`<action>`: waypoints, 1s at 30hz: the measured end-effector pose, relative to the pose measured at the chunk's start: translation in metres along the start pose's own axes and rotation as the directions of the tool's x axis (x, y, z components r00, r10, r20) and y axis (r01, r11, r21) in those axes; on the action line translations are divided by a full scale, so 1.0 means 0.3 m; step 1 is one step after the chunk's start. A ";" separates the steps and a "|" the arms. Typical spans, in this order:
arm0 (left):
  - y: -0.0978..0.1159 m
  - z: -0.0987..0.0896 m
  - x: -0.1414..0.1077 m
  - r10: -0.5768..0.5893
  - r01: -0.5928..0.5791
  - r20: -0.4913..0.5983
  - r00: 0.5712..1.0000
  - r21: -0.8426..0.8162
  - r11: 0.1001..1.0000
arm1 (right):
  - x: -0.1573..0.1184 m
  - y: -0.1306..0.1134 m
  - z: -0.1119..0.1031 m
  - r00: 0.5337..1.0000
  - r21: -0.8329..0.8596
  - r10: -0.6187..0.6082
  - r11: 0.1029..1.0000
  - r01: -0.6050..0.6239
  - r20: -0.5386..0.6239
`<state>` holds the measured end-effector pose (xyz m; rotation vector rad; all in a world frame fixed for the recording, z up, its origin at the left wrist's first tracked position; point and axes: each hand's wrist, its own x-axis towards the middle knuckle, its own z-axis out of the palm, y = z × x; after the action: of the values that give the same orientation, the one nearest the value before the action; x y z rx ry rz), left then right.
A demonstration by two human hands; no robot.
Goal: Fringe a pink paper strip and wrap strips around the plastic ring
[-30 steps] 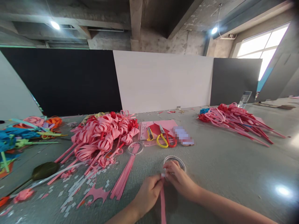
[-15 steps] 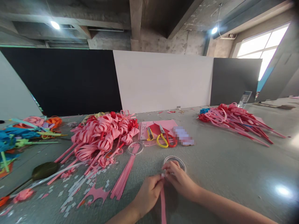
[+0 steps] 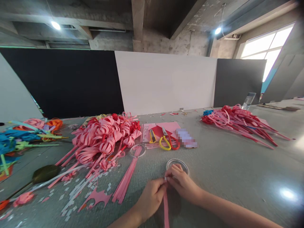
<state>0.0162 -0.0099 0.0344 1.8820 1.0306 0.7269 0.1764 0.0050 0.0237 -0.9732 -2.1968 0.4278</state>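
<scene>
Right hand fingertips have edged in toward left hand since a second ago. Left grip pinches pink strip near its white tip; right grip at same tip — pinching, can't tell. Strip runs off bottom edge. Tape roll just behind right hand — bench stretches right toward pink-red bundle.

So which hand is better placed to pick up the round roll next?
Likely the right hand: it is closer to the round roll, partly covering it in view. The left hand sits farther away, pinching the pink strip.
</scene>
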 end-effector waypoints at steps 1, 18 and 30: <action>0.001 0.000 0.000 0.001 -0.001 0.003 1.000 0.009 1.000 | 0.000 0.001 0.000 1.000 -0.003 -0.001 1.000 0.001 -0.004; -0.026 0.012 -0.009 0.108 -0.073 -0.240 0.965 0.147 0.986 | -0.009 -0.001 0.009 1.000 -0.047 -0.010 0.999 0.010 -0.009; -0.048 -0.001 0.018 0.014 -0.017 -0.254 0.967 -0.010 1.000 | 0.000 0.001 0.007 0.998 -0.074 0.042 0.996 -0.045 -0.044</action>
<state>0.0134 -0.0008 0.0223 1.8202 1.1670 1.0011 0.1751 0.0053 0.0220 -1.0623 -2.1704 0.3438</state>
